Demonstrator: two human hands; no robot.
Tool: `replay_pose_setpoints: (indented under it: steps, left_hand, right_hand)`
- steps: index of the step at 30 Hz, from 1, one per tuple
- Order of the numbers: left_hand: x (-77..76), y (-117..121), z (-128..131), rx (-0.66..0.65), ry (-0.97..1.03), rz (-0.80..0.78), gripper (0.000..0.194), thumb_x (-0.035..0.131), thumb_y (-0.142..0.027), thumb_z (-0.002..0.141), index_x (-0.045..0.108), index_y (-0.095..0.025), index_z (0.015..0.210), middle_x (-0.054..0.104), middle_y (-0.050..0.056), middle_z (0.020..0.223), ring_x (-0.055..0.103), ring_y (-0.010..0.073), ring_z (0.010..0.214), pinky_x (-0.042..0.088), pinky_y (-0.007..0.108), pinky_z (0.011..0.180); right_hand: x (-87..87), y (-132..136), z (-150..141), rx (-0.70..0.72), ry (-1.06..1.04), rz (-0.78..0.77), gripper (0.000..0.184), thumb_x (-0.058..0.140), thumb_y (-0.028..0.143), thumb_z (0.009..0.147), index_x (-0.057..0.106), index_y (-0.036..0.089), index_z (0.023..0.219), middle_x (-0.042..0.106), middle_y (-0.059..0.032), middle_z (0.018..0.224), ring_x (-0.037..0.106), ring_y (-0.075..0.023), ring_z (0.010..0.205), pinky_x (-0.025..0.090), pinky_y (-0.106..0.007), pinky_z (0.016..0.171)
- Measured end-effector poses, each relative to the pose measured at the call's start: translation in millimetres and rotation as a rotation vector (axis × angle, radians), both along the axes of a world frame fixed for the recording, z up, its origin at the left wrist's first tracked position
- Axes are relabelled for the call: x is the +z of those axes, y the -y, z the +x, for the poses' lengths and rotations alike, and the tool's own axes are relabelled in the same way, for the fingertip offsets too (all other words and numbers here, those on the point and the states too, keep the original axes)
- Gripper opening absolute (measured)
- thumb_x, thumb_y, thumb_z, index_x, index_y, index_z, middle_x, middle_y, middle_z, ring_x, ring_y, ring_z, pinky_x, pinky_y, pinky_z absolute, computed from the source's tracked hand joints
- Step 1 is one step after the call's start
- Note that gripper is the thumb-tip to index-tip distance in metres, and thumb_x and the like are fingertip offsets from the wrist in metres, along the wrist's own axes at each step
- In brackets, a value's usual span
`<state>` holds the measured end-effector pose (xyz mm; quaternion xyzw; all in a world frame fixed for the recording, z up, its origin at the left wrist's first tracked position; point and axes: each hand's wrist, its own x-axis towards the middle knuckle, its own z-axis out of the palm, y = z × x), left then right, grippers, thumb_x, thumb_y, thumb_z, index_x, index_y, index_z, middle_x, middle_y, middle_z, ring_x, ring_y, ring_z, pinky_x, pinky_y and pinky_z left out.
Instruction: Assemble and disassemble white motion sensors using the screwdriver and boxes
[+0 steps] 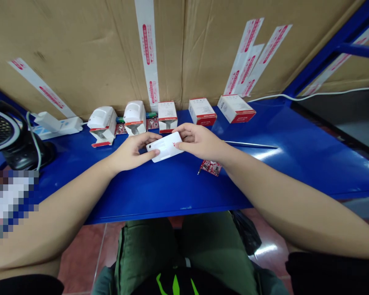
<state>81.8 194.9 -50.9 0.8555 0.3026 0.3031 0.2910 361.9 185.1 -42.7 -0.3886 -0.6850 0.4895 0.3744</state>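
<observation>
A white plastic detector housing [165, 148] is held over the blue table between my two hands. My left hand [134, 150] grips its left end, thumb on the upper face and fingers behind. At the right end, my right hand [197, 141] has its thumb on the face and its fingers curled over the far edge. A small dark round spot shows near the left end, and a red mark lies by my right thumb. Below my right wrist, a red circuit board [211, 167] lies on the table, partly covered by the forearm.
Along the cardboard wall stand two opened boxes with white detectors [102, 117] [134, 112] on top, then several red-and-white boxes [202, 111]. A thin metal rod [252, 144] lies at right. A power strip [60, 126] and a black fan [15, 135] are at left.
</observation>
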Motion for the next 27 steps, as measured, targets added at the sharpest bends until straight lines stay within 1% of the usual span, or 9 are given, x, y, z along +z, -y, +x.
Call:
replay_pose_setpoints:
  steps: [6,9,11,13,15,17,19,23,27]
  left_hand:
    - [2.3,2,1,-0.057,0.046,-0.150,0.054,0.081,-0.051,0.102,0.071,-0.015,0.141,0.083,0.015,0.123,0.083,0.0233,0.103,0.071,0.035,0.089]
    - [2.0,2,4,-0.021,0.082,-0.194,0.060,0.086,-0.053,0.098,0.070,-0.015,0.141,0.081,0.010,0.110,0.081,0.0210,0.093,0.068,0.031,0.079]
    - [-0.1,2,7,0.033,0.133,-0.258,0.065,0.091,-0.054,0.093,0.069,-0.016,0.141,0.077,0.006,0.103,0.079,0.0199,0.087,0.066,0.029,0.074]
    - [-2.6,2,10,0.075,0.200,-0.351,0.072,0.097,-0.055,0.087,0.068,-0.017,0.140,0.074,0.003,0.101,0.079,0.0205,0.086,0.067,0.031,0.073]
    - [-4.8,3,13,0.088,0.263,-0.427,0.077,0.102,-0.054,0.081,0.067,-0.017,0.139,0.071,0.001,0.098,0.078,0.0208,0.086,0.069,0.033,0.074]
    - [-6.3,4,16,0.078,0.310,-0.471,0.079,0.105,-0.051,0.077,0.067,-0.018,0.137,0.069,0.000,0.096,0.078,0.0202,0.086,0.070,0.032,0.074]
    - [-7.2,5,17,0.056,0.348,-0.500,0.079,0.107,-0.047,0.075,0.066,-0.019,0.136,0.069,-0.001,0.096,0.078,0.0190,0.086,0.070,0.031,0.074]
    - [-8.1,6,18,-0.022,0.407,-0.574,0.077,0.105,-0.045,0.080,0.063,-0.021,0.140,0.070,0.000,0.104,0.080,0.0183,0.090,0.072,0.031,0.079]
    - [-8.7,2,13,-0.056,0.409,-0.573,0.067,0.092,-0.047,0.093,0.057,-0.022,0.144,0.069,0.001,0.107,0.081,0.0173,0.092,0.072,0.034,0.086]
  right_hand:
    - [0.2,0,1,0.008,0.024,0.004,0.038,0.081,0.024,0.084,0.065,0.022,0.119,0.082,-0.0098,0.112,0.083,-0.0300,0.110,0.070,-0.055,0.105]
    - [-3.0,0,1,-0.044,0.041,0.054,0.041,0.080,0.030,0.087,0.061,0.023,0.124,0.079,-0.0095,0.118,0.081,-0.0276,0.105,0.071,-0.053,0.100]
    - [-5.4,1,1,-0.107,0.057,0.133,0.044,0.081,0.033,0.087,0.060,0.024,0.126,0.075,-0.0116,0.129,0.079,-0.0279,0.108,0.071,-0.053,0.098]
    - [-6.9,3,-1,-0.134,0.095,0.249,0.054,0.086,0.038,0.084,0.061,0.025,0.130,0.068,-0.0146,0.142,0.075,-0.0325,0.121,0.071,-0.056,0.100]
    - [-7.1,9,-3,-0.111,0.170,0.368,0.072,0.093,0.042,0.078,0.062,0.025,0.141,0.061,-0.0167,0.150,0.069,-0.0387,0.136,0.068,-0.062,0.108]
    - [-6.5,16,-8,-0.093,0.274,0.460,0.091,0.098,0.045,0.073,0.059,0.025,0.153,0.059,-0.0176,0.154,0.063,-0.0433,0.145,0.060,-0.069,0.119]
    - [-5.7,23,-12,-0.108,0.374,0.526,0.099,0.098,0.044,0.074,0.054,0.024,0.160,0.058,-0.0187,0.156,0.060,-0.0459,0.148,0.053,-0.073,0.126]
    - [-2.1,24,-15,-0.127,0.467,0.622,0.094,0.090,0.038,0.079,0.050,0.020,0.162,0.058,-0.0214,0.157,0.059,-0.0465,0.150,0.050,-0.070,0.127]
    - [9.4,-9,-5,-0.096,0.498,0.647,0.090,0.087,0.036,0.076,0.051,0.017,0.156,0.059,-0.0230,0.159,0.059,-0.0462,0.148,0.051,-0.068,0.126]
